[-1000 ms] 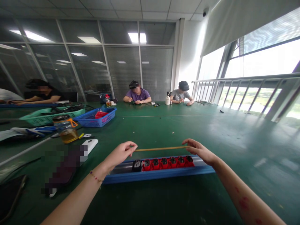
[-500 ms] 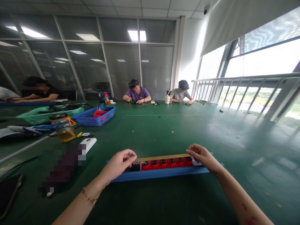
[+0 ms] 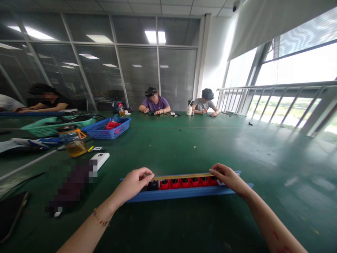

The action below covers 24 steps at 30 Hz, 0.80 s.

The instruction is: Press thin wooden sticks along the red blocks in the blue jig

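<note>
A long blue tray (image 3: 189, 193) lies across the near part of the table, with a row of red pieces (image 3: 184, 183) with black tops inside it. Along its far side runs a thin yellowish strip (image 3: 181, 176). My left hand (image 3: 140, 178) pinches the strip's left end, near a black block (image 3: 152, 185) in the tray. At the other end, my right hand (image 3: 223, 176) holds the strip between thumb and fingers, above the tray's right part.
To the left are a white device (image 3: 101, 161), a jar of amber liquid (image 3: 75, 144), a blue basket (image 3: 107, 131), a green basket (image 3: 39, 129) and a dark phone (image 3: 13, 214). Two people (image 3: 154, 103) (image 3: 205, 103) sit across the green table (image 3: 210, 140); another sits far left.
The strip now sits slightly lower, closer over the far edge of the red pieces. Both hands keep their hold, and the view has shifted a little.
</note>
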Motion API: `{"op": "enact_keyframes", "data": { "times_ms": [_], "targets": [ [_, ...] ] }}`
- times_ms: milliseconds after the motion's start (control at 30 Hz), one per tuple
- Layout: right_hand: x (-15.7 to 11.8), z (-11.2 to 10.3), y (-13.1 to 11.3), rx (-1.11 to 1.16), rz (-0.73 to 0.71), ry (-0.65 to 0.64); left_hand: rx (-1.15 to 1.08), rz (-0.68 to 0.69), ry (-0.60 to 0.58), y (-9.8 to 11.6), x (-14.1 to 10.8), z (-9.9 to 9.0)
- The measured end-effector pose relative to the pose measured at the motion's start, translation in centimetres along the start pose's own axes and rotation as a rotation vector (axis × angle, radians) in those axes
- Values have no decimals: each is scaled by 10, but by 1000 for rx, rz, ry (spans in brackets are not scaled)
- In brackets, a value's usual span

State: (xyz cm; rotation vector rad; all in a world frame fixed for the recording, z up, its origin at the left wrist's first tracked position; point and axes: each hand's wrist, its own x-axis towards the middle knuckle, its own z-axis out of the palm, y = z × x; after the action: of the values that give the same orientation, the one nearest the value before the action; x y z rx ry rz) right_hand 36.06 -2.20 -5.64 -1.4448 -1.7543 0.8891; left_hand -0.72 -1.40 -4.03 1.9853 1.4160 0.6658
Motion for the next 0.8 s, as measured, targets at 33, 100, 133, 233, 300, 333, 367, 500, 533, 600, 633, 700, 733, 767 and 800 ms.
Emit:
{"op": "enact_keyframes", "data": {
  "times_ms": [33,100,133,233,300,333,367,500,533,600,633,700,733,767,800],
  "targets": [
    [0,0,1,-15,-7,-13,6,9,-4,0,0,0],
    [0,-1,2,-54,-28,-33,22,28,-13,1,-1,-1],
    [0,-1,3,-77,-40,-35,33,35,-17,2,-1,-1],
    [0,-1,4,-158,-69,-20,69,44,-20,5,-2,-2],
    [-1,-2,3,-206,-75,-15,86,46,-28,6,-3,-2],
    [-1,-2,2,-223,-78,-15,91,46,-34,7,-3,-3],
    [-1,-2,2,-236,-81,-16,96,44,-38,7,-3,-3],
    [-1,-4,2,-264,-96,3,109,42,-35,7,-4,-5],
    [-1,-4,2,-266,-101,13,116,46,-29,6,-4,-6],
    [-1,-5,2,-272,-116,50,146,61,-11,4,-4,-10],
    [-1,-5,2,-280,-130,76,167,69,-1,4,-4,-12],
    [-2,-7,0,-304,-174,127,211,78,-1,3,-3,-17],
    [-2,-7,-1,-315,-199,142,228,79,-13,3,-2,-20],
    [-3,-8,-2,-323,-224,147,240,78,-32,3,-1,-22],
    [-3,-8,-3,-327,-244,144,246,76,-54,4,0,-24]
  ]
}}
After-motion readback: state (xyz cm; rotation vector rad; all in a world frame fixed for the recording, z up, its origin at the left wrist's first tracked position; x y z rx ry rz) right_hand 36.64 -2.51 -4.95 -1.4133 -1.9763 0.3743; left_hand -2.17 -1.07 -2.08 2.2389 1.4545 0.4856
